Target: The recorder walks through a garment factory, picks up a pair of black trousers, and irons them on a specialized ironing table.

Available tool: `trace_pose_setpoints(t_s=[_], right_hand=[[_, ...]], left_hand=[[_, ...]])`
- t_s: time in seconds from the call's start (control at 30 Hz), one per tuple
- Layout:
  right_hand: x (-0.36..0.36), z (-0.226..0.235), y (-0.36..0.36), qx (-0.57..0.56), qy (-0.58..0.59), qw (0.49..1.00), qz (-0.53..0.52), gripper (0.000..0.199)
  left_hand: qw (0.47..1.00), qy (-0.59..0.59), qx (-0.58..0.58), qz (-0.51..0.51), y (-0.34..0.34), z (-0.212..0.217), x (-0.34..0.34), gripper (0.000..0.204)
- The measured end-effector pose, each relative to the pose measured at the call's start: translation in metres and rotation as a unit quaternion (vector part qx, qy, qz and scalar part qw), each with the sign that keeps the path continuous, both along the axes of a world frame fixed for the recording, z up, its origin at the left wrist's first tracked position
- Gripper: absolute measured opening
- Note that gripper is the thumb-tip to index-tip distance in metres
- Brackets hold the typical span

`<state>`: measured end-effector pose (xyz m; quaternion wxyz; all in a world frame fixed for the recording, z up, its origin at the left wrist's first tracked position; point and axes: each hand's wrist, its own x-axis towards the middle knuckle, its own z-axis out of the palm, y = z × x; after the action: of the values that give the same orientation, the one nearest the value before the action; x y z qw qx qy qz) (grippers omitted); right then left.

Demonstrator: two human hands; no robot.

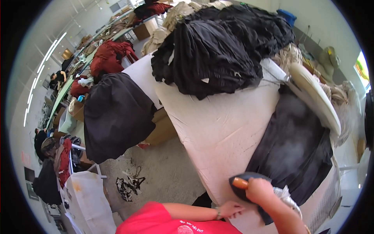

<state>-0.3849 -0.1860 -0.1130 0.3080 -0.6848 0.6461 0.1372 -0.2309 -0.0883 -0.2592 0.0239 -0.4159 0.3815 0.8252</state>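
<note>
The person in the red shirt point(167, 222) stands at a wide padded surface point(218, 128) covered in pale cloth. The right hand point(259, 191) is closed around the orange handle point(240, 183) of a dark iron point(249, 187), which sits at the near edge of the surface, its nose pointing left. A silvery hose point(290, 199) trails from the back of the iron along the forearm. The left hand point(230, 209) lies flat, fingers spread loosely open, on the surface just beside and below the iron, holding nothing that I can see.

A black garment point(296, 152) is spread out on the surface to the right of the iron, touching it, with a faint haze of steam above the fabric. Along its far side lies a long cream-coloured pressing board point(317, 97). At the far end of the surface a big heap of black clothes point(218, 46) is piled up, with some beige clothes point(171, 17) behind it.

To the left, off the surface, another black garment point(117, 117) hangs over a cardboard box point(161, 130). Dark scraps point(130, 185) lie on the grey floor point(163, 175). Further back, red clothes point(111, 56) sit on a long row of tables.
</note>
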Motion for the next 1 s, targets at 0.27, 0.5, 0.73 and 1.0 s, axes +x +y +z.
trace_pose_setpoints(t_s=[0.27, 0.5, 0.73, 1.0], right_hand=[[-0.093, -0.004, 0.149, -0.124, 0.098, 0.892, -0.423, 0.058], [-0.142, -0.018, 0.225, -0.128, -0.050, 0.834, -0.534, 0.039], [-0.094, -0.017, 0.165, -0.163, -0.014, 0.836, -0.524, 0.054], [-0.006, -0.026, 0.044, -0.034, -0.072, 0.985, -0.155, 0.019]], left_hand=[[0.916, -0.058, -0.324, 0.231, -0.063, 0.003, 0.012, 0.044], [0.934, -0.078, -0.339, 0.080, -0.089, 0.011, -0.008, 0.028], [0.958, -0.077, -0.198, 0.193, -0.091, 0.010, 0.035, 0.017], [0.937, -0.090, -0.206, 0.266, -0.060, 0.007, 0.066, 0.018]])
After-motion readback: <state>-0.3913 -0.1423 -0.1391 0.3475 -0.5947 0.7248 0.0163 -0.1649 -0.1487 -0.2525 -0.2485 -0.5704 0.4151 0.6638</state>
